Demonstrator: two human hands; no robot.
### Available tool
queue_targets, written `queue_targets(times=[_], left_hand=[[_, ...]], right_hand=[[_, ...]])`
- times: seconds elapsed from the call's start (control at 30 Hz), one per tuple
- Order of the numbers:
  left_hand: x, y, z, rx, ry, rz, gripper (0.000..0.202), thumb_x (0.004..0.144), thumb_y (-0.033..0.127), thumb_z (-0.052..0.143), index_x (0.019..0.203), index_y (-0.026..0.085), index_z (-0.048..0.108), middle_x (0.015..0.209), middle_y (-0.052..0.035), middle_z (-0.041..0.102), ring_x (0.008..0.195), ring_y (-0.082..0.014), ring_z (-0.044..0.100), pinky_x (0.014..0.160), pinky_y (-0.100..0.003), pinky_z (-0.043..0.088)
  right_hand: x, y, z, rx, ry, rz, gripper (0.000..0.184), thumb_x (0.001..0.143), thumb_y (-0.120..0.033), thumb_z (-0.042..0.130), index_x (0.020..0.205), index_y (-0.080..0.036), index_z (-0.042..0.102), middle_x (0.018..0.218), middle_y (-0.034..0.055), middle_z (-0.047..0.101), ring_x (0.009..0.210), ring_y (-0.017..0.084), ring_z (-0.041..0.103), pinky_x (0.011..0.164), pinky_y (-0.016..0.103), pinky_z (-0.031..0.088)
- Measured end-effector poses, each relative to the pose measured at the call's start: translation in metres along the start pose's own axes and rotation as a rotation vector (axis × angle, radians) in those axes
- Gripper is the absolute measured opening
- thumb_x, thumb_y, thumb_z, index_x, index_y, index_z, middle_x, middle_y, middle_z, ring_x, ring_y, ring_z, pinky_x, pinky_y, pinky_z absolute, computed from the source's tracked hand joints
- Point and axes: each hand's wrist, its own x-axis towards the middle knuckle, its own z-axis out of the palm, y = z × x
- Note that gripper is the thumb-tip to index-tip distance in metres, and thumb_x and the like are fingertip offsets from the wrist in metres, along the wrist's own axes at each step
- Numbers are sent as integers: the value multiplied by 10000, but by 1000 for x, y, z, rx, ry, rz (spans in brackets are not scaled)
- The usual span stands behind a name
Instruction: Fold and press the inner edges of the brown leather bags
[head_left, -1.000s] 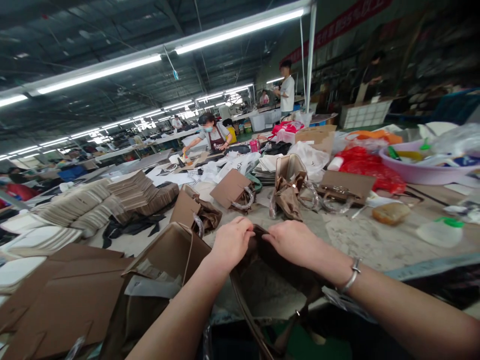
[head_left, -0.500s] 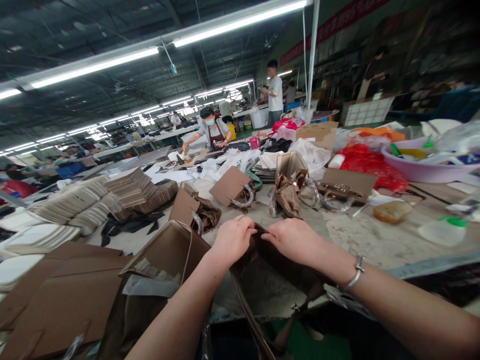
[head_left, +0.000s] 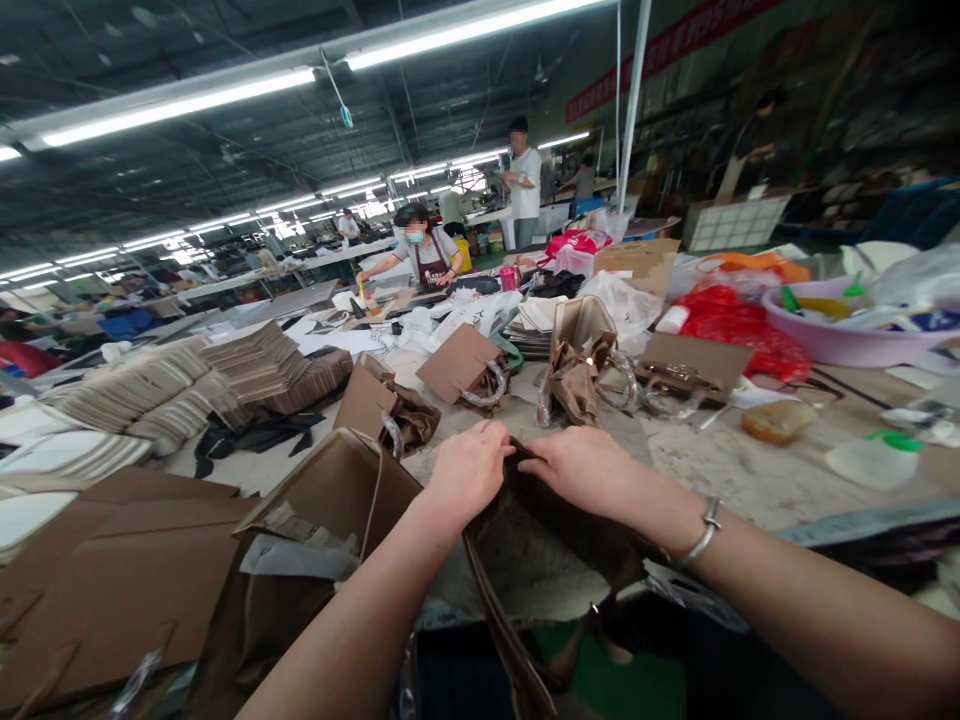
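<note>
Between my hands hangs a brown handbag piece [head_left: 501, 600], its dark edge and strap-like strips running down toward my lap. My left hand [head_left: 471, 468] is closed on its top edge, thumb and fingers pinched together. Close beside it, my right hand [head_left: 581, 470] pinches the same edge; a metal bracelet circles that wrist. To the left of my left forearm stands an open brown bag body [head_left: 352, 490] with pale paper inside. Flat brown bag panels [head_left: 142, 570] with handles lie at the lower left. The inside of the held piece is mostly in shadow.
Beyond my hands sit several small brown handbags [head_left: 459, 365] with plastic-wrapped handles. Stacked panels [head_left: 251, 365] fill the left. On the right are a purple basin [head_left: 847, 335], a red plastic bag [head_left: 731, 325] and a green-capped bottle [head_left: 874, 460]. A masked co-worker [head_left: 427, 255] works across the table.
My hands stay pinched on the bag edge, with the right hand's fingers shifting slightly. Across the table, the masked co-worker's head dips a little. The view has shifted slightly.
</note>
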Motion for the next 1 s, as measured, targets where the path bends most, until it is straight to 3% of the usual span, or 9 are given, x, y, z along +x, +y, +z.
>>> queue_targets(times=[0.3,0.37,0.47,0.5,0.6,0.67,0.87,1.0], left_hand=[[3,3,0,-10,1,-1,144,899,292,443,858,207,552,886,-30,632,808,-190,623,691,-281,453],[4,3,0,-30,3,-2,135,895,279,450,849,206,554,880,-32,634,817,-191,624,711,-284,457],[3,1,-1,-125,8,16,92,887,264,466,915,217,541,920,-24,649,855,-190,630,747,-287,465],[1,0,-1,-169,15,18,132,875,277,493,992,223,521,971,-25,652,883,-194,631,763,-291,469],[-5,-6,-1,-211,8,-5,512,785,330,629,1223,222,386,1139,-59,621,953,-229,628,792,-320,482],[-9,-10,-2,-146,-30,-17,635,729,310,687,1264,217,356,1173,-78,607,966,-253,628,796,-338,487],[-8,-18,-4,-89,-15,217,306,778,251,627,1065,252,521,1350,-23,480,1088,-216,569,921,-337,460],[-5,-17,-2,-118,-6,214,266,811,236,586,1067,236,515,1193,-25,600,1048,-195,592,917,-329,469]], right_hand=[[5,-4,-8,5,-116,42,507,938,-469,283,890,-160,681,851,140,698,830,262,661,722,336,489],[8,-4,-9,26,-92,44,457,923,-469,333,941,-159,667,888,140,694,851,262,655,739,335,487],[13,-3,-7,26,-40,56,317,905,-330,396,937,-161,662,869,131,694,832,258,656,718,331,486],[14,-2,-6,26,-34,56,304,901,-293,394,918,-159,667,855,132,694,822,257,657,712,330,486],[15,1,-3,42,-18,48,315,898,-302,394,890,-166,678,836,126,699,809,252,659,698,321,485],[13,4,-2,46,-2,42,323,899,-325,397,880,-173,681,832,116,702,804,249,660,690,316,485],[4,5,-3,46,-22,32,351,913,-346,375,885,-178,681,839,106,707,794,232,663,702,310,479],[2,4,-1,47,11,57,357,916,-352,368,880,-177,677,840,111,705,793,236,663,697,312,478]])
